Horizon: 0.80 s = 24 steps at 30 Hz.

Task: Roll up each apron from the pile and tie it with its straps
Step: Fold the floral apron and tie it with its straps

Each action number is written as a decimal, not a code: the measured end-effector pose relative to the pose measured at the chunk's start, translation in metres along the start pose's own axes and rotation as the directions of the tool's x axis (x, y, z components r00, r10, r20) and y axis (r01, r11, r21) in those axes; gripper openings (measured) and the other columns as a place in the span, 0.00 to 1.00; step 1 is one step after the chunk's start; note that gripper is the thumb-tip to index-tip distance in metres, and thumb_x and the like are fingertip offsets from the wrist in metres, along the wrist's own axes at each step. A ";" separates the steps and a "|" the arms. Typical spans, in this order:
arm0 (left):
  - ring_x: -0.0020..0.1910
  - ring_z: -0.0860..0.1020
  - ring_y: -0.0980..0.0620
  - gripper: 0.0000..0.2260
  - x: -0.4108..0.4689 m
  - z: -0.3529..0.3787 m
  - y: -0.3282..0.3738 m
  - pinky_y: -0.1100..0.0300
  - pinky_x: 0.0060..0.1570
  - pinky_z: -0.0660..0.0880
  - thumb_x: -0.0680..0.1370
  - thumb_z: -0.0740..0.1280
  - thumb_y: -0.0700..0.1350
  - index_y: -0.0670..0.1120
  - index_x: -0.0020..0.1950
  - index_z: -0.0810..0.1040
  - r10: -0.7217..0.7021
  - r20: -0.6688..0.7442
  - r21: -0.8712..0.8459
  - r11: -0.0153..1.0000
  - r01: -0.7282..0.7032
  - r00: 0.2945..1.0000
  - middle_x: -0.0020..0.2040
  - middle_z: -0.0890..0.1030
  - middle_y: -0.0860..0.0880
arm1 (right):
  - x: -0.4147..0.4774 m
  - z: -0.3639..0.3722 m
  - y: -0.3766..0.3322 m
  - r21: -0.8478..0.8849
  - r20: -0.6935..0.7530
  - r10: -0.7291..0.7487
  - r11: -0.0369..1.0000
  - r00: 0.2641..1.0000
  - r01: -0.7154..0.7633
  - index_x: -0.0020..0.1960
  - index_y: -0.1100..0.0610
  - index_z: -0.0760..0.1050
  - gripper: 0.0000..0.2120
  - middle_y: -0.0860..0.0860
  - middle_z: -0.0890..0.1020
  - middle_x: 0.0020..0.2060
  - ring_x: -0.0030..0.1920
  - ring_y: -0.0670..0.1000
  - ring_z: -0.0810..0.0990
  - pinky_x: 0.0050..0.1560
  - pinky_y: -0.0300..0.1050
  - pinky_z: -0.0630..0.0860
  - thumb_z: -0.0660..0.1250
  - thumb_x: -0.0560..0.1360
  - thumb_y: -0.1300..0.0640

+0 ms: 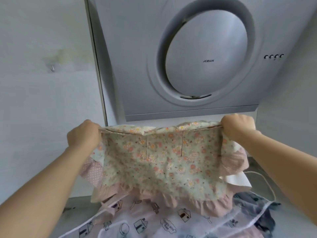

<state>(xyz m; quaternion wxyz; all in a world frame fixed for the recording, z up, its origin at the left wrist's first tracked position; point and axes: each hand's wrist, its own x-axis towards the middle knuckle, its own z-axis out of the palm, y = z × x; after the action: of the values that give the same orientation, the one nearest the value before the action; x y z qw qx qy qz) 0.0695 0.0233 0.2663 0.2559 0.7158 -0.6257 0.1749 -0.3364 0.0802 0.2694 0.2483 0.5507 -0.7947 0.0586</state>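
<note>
Both hands, left (84, 136) and right (237, 127), pinch the floral apron's (159, 160) top corners, holding it up over the pile (137, 222). I should keep that edge taut and level, then lay it flat to roll.

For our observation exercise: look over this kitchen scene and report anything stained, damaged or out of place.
A yellowish stain marks the white wall left of the range hood, above a small hook; elsewhere the wall looks clean. The floral apron looks undamaged.
</note>
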 end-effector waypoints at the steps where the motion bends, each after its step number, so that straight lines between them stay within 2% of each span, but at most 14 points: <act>1: 0.38 0.74 0.45 0.14 -0.004 -0.009 0.002 0.61 0.33 0.65 0.73 0.59 0.35 0.49 0.41 0.81 -0.034 0.015 -0.012 0.999 0.035 0.999 0.39 0.75 0.50 | -0.002 -0.006 0.005 -0.004 0.021 0.011 1.000 1.000 -0.011 0.44 0.56 0.73 0.08 0.51 0.73 0.35 0.40 0.56 0.75 0.38 0.44 0.69 0.60 0.71 0.67; 3: 0.39 0.76 0.43 0.13 -0.012 -0.022 0.008 0.59 0.36 0.68 0.73 0.59 0.34 0.48 0.39 0.80 -0.081 0.048 -0.102 0.991 0.085 0.996 0.39 0.78 0.47 | -0.003 -0.015 0.013 0.156 0.138 0.038 0.986 0.990 -0.059 0.45 0.60 0.73 0.05 0.53 0.74 0.35 0.39 0.57 0.76 0.39 0.46 0.73 0.62 0.72 0.68; 4: 0.40 0.77 0.42 0.13 -0.014 -0.026 0.010 0.57 0.37 0.70 0.73 0.59 0.33 0.48 0.39 0.80 -0.117 0.078 -0.212 0.968 0.131 0.990 0.39 0.79 0.45 | -0.003 -0.017 0.016 0.361 0.235 0.035 0.925 0.971 -0.121 0.48 0.62 0.74 0.05 0.55 0.78 0.39 0.41 0.58 0.79 0.42 0.48 0.77 0.64 0.73 0.68; 5: 0.40 0.79 0.42 0.14 -0.019 -0.031 0.013 0.56 0.40 0.73 0.74 0.59 0.33 0.47 0.39 0.79 -0.146 0.109 -0.366 0.914 0.176 0.983 0.39 0.81 0.44 | -0.009 -0.022 0.021 0.607 0.345 0.014 0.759 0.938 -0.235 0.51 0.64 0.74 0.05 0.58 0.80 0.44 0.45 0.60 0.81 0.46 0.51 0.79 0.63 0.75 0.67; 7: 0.36 0.82 0.45 0.14 -0.027 -0.039 0.019 0.51 0.45 0.80 0.79 0.55 0.33 0.46 0.43 0.77 -0.199 0.204 -0.736 0.614 0.284 0.959 0.41 0.81 0.43 | -0.029 -0.034 0.024 0.858 0.510 -0.091 0.126 0.855 -0.498 0.50 0.65 0.72 0.06 0.63 0.79 0.48 0.48 0.64 0.82 0.52 0.56 0.79 0.56 0.78 0.70; 9: 0.33 0.82 0.52 0.13 -0.045 -0.051 0.029 0.57 0.39 0.82 0.82 0.52 0.35 0.45 0.50 0.75 -0.218 0.267 -0.921 0.229 0.315 0.939 0.42 0.79 0.46 | -0.051 -0.044 0.029 0.797 0.472 -0.099 -0.377 0.876 -0.472 0.45 0.61 0.73 0.14 0.63 0.79 0.46 0.45 0.62 0.82 0.49 0.55 0.81 0.50 0.79 0.72; 10: 0.33 0.82 0.55 0.12 -0.052 -0.053 0.033 0.62 0.37 0.81 0.83 0.52 0.37 0.46 0.52 0.74 -0.234 0.208 -0.948 0.190 0.255 0.950 0.43 0.79 0.48 | -0.056 -0.042 0.026 0.806 0.406 -0.009 -0.467 0.914 -0.363 0.44 0.60 0.74 0.16 0.62 0.80 0.46 0.43 0.59 0.83 0.46 0.53 0.82 0.51 0.79 0.72; 11: 0.34 0.82 0.57 0.12 -0.060 -0.057 0.037 0.64 0.37 0.79 0.82 0.53 0.38 0.49 0.53 0.75 -0.264 0.093 -0.952 0.258 0.163 0.960 0.44 0.81 0.50 | -0.062 -0.042 0.025 0.871 0.318 0.156 -0.438 0.935 -0.223 0.43 0.58 0.76 0.16 0.60 0.82 0.46 0.41 0.56 0.83 0.45 0.51 0.82 0.53 0.78 0.70; 12: 0.36 0.81 0.58 0.12 -0.069 -0.065 0.040 0.66 0.40 0.77 0.82 0.54 0.40 0.52 0.52 0.76 -0.312 -0.071 -0.923 0.380 0.056 0.948 0.44 0.82 0.52 | -0.070 -0.043 0.027 0.952 0.190 0.348 -0.292 0.918 -0.086 0.41 0.54 0.77 0.15 0.55 0.83 0.44 0.40 0.52 0.83 0.46 0.49 0.82 0.55 0.76 0.67; 14: 0.40 0.79 0.55 0.12 -0.082 -0.076 0.040 0.67 0.43 0.73 0.80 0.56 0.40 0.51 0.53 0.78 -0.338 -0.380 -0.825 0.544 -0.151 0.861 0.46 0.81 0.52 | -0.082 -0.048 0.028 0.997 -0.081 0.639 0.043 0.765 0.069 0.40 0.50 0.76 0.10 0.43 0.80 0.36 0.41 0.47 0.79 0.51 0.46 0.78 0.58 0.72 0.58; 16: 0.46 0.77 0.50 0.12 -0.083 -0.075 0.034 0.59 0.50 0.74 0.80 0.56 0.37 0.45 0.56 0.77 -0.257 -0.486 -0.784 0.550 -0.287 0.835 0.49 0.78 0.47 | -0.092 -0.057 0.026 0.975 -0.219 0.719 0.132 0.660 0.179 0.42 0.48 0.75 0.09 0.43 0.77 0.34 0.40 0.42 0.74 0.50 0.38 0.73 0.57 0.71 0.55; 19: 0.42 0.78 0.45 0.10 -0.074 -0.052 0.015 0.49 0.49 0.74 0.80 0.56 0.38 0.44 0.51 0.77 -0.084 -0.451 -0.631 0.734 -0.251 0.888 0.44 0.80 0.46 | -0.090 -0.057 0.023 0.953 -0.302 0.659 0.225 0.688 0.203 0.47 0.56 0.77 0.08 0.50 0.77 0.41 0.39 0.40 0.70 0.40 0.23 0.63 0.59 0.74 0.61; 21: 0.38 0.79 0.42 0.12 -0.067 -0.033 0.000 0.49 0.43 0.74 0.81 0.55 0.47 0.46 0.45 0.77 0.050 -0.309 -0.389 0.905 -0.174 0.950 0.37 0.80 0.45 | -0.076 -0.035 0.025 0.917 -0.279 0.513 0.393 0.812 0.066 0.47 0.56 0.76 0.07 0.52 0.78 0.43 0.43 0.46 0.72 0.40 0.32 0.62 0.59 0.76 0.59; 24: 0.48 0.79 0.44 0.17 -0.062 -0.011 0.001 0.57 0.41 0.66 0.83 0.51 0.50 0.48 0.47 0.77 0.036 0.105 -0.065 0.997 -0.029 0.994 0.47 0.81 0.46 | -0.050 0.014 0.026 0.749 -0.041 0.259 0.647 0.965 -0.142 0.45 0.58 0.75 0.09 0.57 0.81 0.43 0.40 0.58 0.75 0.42 0.44 0.70 0.57 0.78 0.59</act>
<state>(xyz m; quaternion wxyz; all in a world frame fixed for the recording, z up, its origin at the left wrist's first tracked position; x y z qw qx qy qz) 0.0593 0.0796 0.2400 0.2418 0.7053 -0.6553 0.1208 -0.3514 0.1276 0.2395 0.0523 0.5064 -0.7384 0.4423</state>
